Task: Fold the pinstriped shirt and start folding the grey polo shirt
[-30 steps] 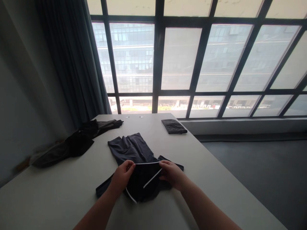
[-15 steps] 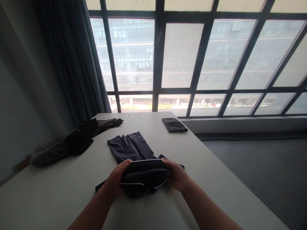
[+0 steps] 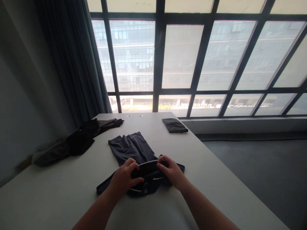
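Note:
A dark navy polo shirt (image 3: 133,147) lies on the white table with its hem away from me and its sleeves out to both sides. Its collar (image 3: 152,167), edged with a thin white line, is raised and stands open toward me; a small round button shows at the front. My left hand (image 3: 124,177) grips the collar's left side, fingertips at the rim and thumb across the front. On the other side my right hand (image 3: 170,171) pinches the collar's back edge between thumb and fingers. Parts of the collar are hidden behind my hands.
A heap of dark clothing (image 3: 79,140) lies along the table's left edge. A folded black-and-white striped cloth (image 3: 174,125) rests near the far right edge. The white table (image 3: 203,191) ends diagonally on the right. Beyond stand a dark curtain (image 3: 72,64) and tall windows.
The collar has been lowered and opened out, showing the button. My left hand has shifted its thumb to the collar's front; my right hand has moved slightly inward along the rim.

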`<action>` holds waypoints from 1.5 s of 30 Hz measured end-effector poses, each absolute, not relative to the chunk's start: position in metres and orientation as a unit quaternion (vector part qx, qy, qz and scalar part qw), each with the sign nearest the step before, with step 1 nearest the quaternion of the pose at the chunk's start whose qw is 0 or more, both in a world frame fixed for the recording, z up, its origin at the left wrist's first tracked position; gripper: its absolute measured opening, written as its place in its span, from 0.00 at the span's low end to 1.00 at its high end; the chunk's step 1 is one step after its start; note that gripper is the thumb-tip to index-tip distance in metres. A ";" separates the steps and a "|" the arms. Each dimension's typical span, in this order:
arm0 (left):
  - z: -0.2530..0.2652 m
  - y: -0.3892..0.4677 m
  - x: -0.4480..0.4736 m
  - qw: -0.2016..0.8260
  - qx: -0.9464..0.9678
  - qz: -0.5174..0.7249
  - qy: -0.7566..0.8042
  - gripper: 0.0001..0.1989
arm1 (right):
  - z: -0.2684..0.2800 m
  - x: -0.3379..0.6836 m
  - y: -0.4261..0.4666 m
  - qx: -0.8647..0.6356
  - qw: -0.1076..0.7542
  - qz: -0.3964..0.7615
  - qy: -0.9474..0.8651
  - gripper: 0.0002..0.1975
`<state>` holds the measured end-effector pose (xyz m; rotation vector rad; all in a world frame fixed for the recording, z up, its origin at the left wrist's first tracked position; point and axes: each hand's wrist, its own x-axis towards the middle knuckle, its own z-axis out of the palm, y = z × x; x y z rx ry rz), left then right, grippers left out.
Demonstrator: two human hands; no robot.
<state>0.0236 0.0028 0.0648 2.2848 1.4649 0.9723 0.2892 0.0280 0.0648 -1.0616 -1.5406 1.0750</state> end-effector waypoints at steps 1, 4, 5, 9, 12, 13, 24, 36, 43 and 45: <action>0.064 0.003 0.022 0.120 0.784 0.327 0.513 0.12 | 0.065 0.289 0.028 -0.444 0.457 0.405 -0.656 0.10; 0.063 0.004 0.021 0.088 0.775 0.322 0.537 0.07 | 0.063 0.288 0.028 -0.452 0.425 0.341 -0.706 0.09; 0.063 0.003 0.021 0.079 0.772 0.324 0.540 0.06 | 0.063 0.287 0.028 -0.449 0.422 0.324 -0.718 0.09; 0.064 0.003 0.022 0.043 0.767 0.350 0.537 0.01 | 0.059 0.286 0.028 -0.456 0.421 0.270 -0.736 0.13; 0.065 0.003 0.020 0.018 0.762 0.389 0.518 0.05 | 0.056 0.288 0.031 -0.467 0.432 0.249 -0.731 0.11; 0.066 0.003 0.020 0.009 0.761 0.401 0.511 0.06 | 0.055 0.288 0.032 -0.468 0.432 0.243 -0.732 0.08; 0.061 0.006 0.016 -0.110 0.761 0.406 0.494 0.18 | 0.050 0.291 0.035 -0.448 0.489 0.170 -0.729 0.03; 0.065 0.010 0.015 -0.163 0.734 0.443 0.488 0.15 | 0.047 0.281 0.031 -0.495 0.408 0.239 -0.729 0.07; 0.071 0.005 0.014 -0.164 0.702 0.506 0.474 0.10 | 0.043 0.280 0.032 -0.492 0.418 0.358 -0.675 0.12; 0.073 0.002 0.018 -0.152 0.739 0.497 0.429 0.10 | 0.042 0.278 0.031 -0.467 0.437 0.410 -0.650 0.13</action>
